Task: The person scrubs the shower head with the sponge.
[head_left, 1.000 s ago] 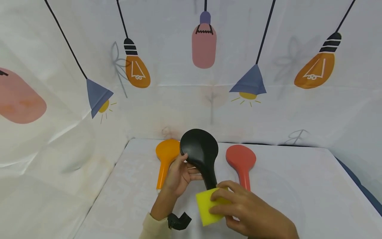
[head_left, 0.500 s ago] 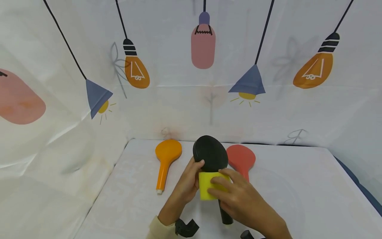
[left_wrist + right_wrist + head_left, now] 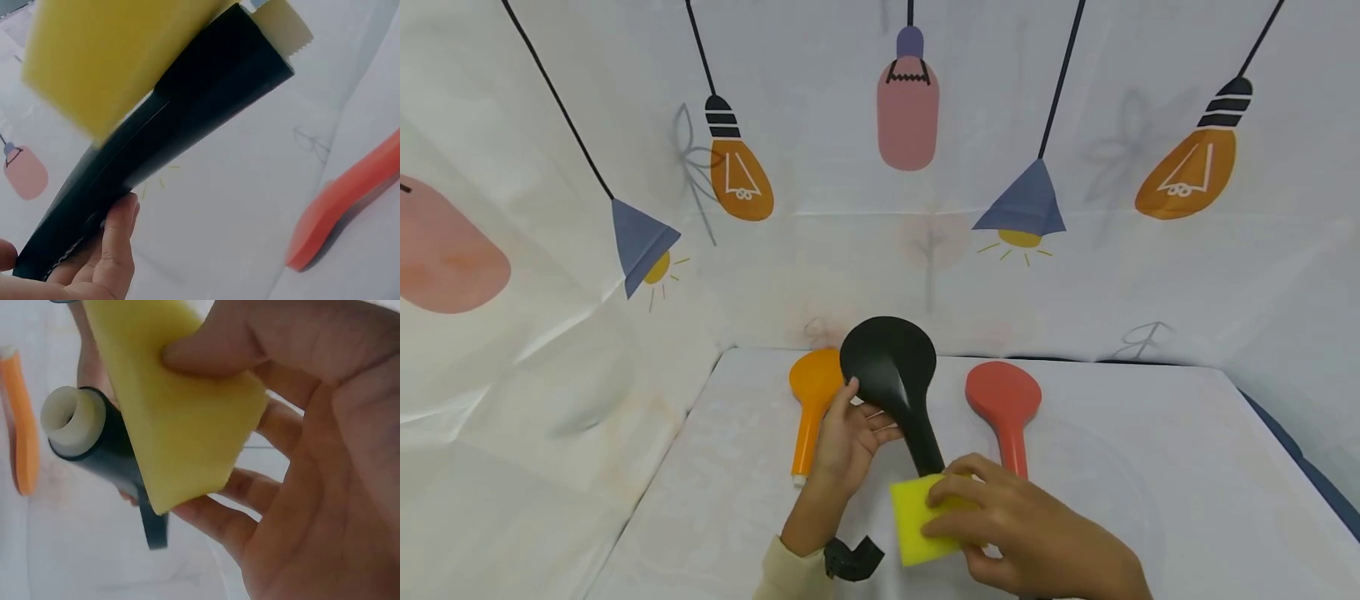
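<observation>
My left hand [image 3: 844,454] holds a black handheld shower head [image 3: 887,360] by its round head, raised above the table. In the left wrist view the thumb and fingers [image 3: 115,247] grip the head's rim. My right hand [image 3: 1026,533] pinches a yellow sponge [image 3: 913,521] between thumb and fingers, and it lies along the handle. The sponge covers the lower handle in the head view. A pale connector [image 3: 67,417] at the handle's end shows in the right wrist view. Whether the sponge presses firmly cannot be told.
An orange shower head [image 3: 808,425] lies on the white table [image 3: 1150,467], left of and partly behind the black one. To the right lies a red shower head [image 3: 1004,396]. A white sheet [image 3: 820,267] printed with lamps stands behind the table.
Half a second ago the black shower head was tilted, with the sponge at its neck. It has since swung up and left, and the sponge has moved down the handle.
</observation>
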A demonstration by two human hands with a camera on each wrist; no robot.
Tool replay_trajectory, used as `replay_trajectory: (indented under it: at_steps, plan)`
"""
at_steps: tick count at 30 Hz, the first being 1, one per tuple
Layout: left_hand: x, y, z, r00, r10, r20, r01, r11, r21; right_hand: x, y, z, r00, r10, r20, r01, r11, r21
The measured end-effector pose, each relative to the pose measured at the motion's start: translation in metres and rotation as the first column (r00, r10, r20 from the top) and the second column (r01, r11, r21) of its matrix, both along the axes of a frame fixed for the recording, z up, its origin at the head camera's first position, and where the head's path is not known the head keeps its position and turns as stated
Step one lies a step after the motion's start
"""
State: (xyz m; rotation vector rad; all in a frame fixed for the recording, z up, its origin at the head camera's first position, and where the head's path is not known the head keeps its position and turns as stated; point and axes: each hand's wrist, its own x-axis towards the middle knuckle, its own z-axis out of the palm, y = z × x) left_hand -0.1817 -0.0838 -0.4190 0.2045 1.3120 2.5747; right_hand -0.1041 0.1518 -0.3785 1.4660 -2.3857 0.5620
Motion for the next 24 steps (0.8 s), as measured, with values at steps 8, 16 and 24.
replay_trajectory:
  at_steps: [8, 16, 24]
  plan:
    - [0.000, -0.004, 0.001, 0.998, 0.025, -0.062, -0.018, 0.995, 0.099, -0.002, 0.007, 0.001, 0.998, 0.046, 0.033, -0.043, 0.996, -0.077]
    - [0.006, 0.000, -0.001, 0.995, -0.097, -0.022, 0.100, 0.963, 0.251, -0.009, 0.000, 0.000, 0.991, -0.033, -0.130, 0.004, 0.975, -0.220]
    - [0.011, 0.010, -0.005, 0.959, -0.262, -0.107, 0.283, 0.898, 0.336, -0.023, -0.007, -0.007, 0.940, -0.230, -0.251, 0.104, 0.895, -0.433]
